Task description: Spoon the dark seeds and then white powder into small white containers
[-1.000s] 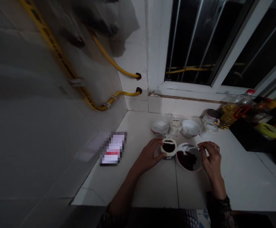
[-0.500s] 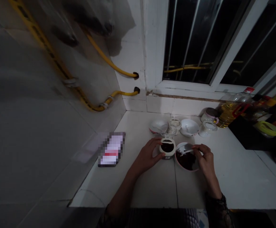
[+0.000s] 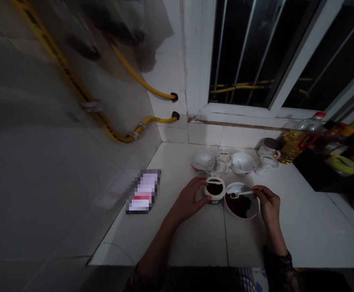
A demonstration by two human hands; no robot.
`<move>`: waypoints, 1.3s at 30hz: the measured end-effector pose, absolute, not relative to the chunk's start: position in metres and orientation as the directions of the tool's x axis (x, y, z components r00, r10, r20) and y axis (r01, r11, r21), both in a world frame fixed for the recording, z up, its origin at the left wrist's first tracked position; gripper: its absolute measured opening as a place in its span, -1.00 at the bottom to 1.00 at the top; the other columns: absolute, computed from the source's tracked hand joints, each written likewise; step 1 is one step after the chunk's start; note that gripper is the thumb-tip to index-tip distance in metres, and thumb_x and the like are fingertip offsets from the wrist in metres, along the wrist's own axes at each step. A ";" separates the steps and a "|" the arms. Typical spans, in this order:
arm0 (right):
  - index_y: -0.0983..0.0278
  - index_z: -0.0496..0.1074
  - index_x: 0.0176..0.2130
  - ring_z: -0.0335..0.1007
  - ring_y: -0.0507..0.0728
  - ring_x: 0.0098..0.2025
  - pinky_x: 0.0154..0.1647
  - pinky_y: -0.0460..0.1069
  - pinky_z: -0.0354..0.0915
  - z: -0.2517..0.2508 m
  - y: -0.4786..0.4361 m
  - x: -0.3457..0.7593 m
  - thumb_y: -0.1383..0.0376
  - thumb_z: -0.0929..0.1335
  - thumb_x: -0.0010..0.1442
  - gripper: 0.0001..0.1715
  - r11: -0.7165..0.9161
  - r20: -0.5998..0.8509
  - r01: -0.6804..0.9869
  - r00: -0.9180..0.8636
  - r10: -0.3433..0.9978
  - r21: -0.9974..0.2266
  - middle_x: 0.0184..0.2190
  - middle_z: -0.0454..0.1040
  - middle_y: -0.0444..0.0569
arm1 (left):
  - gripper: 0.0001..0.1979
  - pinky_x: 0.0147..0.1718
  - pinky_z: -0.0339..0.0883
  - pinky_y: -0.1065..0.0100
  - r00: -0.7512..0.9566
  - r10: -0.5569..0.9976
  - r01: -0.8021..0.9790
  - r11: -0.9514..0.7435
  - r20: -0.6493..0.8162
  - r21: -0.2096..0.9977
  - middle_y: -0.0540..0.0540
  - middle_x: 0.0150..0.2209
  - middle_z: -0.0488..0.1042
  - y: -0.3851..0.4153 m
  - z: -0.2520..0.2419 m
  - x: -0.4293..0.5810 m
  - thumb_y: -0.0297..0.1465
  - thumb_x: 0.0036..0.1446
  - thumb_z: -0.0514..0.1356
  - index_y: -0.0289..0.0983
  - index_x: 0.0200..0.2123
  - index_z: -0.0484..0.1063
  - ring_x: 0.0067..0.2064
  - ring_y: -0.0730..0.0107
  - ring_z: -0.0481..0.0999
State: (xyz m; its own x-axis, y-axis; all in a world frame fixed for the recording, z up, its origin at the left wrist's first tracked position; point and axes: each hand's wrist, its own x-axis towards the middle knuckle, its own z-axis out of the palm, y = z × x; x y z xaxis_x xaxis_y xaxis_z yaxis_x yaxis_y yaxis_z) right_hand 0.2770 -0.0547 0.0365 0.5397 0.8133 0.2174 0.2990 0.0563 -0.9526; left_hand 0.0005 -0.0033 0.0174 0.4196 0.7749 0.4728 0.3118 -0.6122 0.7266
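Observation:
My left hand [image 3: 193, 197] is closed around the left side of a small jar [image 3: 215, 200] with a white rim. Its clear lid stands flipped back, and dark contents show inside. Touching or nearly touching it on the right is a white bowl [image 3: 256, 211] with a pink edge, holding a dark, crumbly substance [image 3: 240, 206]. In my right hand [image 3: 269, 202], fingers pinched, is the handle of a small white spoon [image 3: 243, 194]. The spoon's head is over the left part of the bowl, with a little dark material in it.
Behind the jar stand a bowl [image 3: 197, 165], another clear jar [image 3: 224, 157], a white bowl [image 3: 244, 162] and a lidded jar [image 3: 264, 166]. An oil bottle [image 3: 289, 146] and a black rack [image 3: 312, 172] are at the right. A phone [image 3: 143, 192] lies left, near the wall.
My right hand has shifted to the right and turned the spoon, so its head now shows dark material in it. The left hand and the jar have stayed put.

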 end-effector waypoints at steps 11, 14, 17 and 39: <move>0.24 0.52 -0.48 0.30 0.11 -0.48 -0.37 0.01 0.23 0.050 -0.054 0.262 0.10 0.40 -0.04 -0.74 0.121 0.255 0.263 0.571 0.781 -0.957 -0.63 0.38 -0.14 | -0.72 0.13 0.36 0.02 0.427 0.769 0.306 -0.618 0.476 0.724 -0.20 0.13 0.41 -0.003 0.019 0.001 -0.35 0.20 0.27 -0.16 -0.03 0.34 0.17 0.13 0.44; 0.22 0.53 -0.39 0.38 0.14 -0.38 -0.28 0.03 0.29 0.056 -0.056 0.245 0.12 0.36 0.14 -0.75 0.256 0.454 0.419 0.488 0.746 -0.871 -0.50 0.46 -0.09 | -0.71 0.13 0.36 0.03 0.431 0.775 0.305 -0.608 0.462 0.733 -0.19 0.14 0.40 -0.004 0.019 0.000 -0.35 0.21 0.27 -0.16 -0.02 0.34 0.17 0.13 0.43; 0.20 0.54 -0.32 0.45 0.19 -0.20 -0.11 0.10 0.32 0.057 -0.055 0.231 0.25 0.32 0.25 -0.80 0.441 0.700 0.640 0.222 0.678 -0.630 -0.36 0.56 -0.02 | -0.71 0.13 0.36 0.04 0.434 0.777 0.298 -0.601 0.456 0.741 -0.20 0.15 0.38 -0.004 0.020 0.000 -0.36 0.21 0.27 -0.16 -0.01 0.33 0.17 0.14 0.43; 0.19 0.55 -0.35 0.44 0.26 -0.19 0.03 0.20 0.22 0.022 -0.051 0.277 0.23 0.28 0.18 -0.74 0.267 0.556 0.804 0.093 0.826 -0.531 -0.38 0.59 0.00 | -0.70 0.13 0.34 0.05 0.430 0.774 0.290 -0.607 0.466 0.740 -0.21 0.15 0.39 -0.004 0.018 0.000 -0.35 0.20 0.28 -0.16 -0.01 0.33 0.19 0.12 0.42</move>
State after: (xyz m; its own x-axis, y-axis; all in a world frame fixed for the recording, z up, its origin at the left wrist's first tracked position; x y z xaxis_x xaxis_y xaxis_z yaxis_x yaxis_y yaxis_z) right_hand 0.2769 -0.0510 0.0217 0.0926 0.8260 0.5560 0.8044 0.2671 -0.5307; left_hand 0.0003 -0.0035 0.0184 0.4296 0.7736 0.4658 0.2900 -0.6067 0.7401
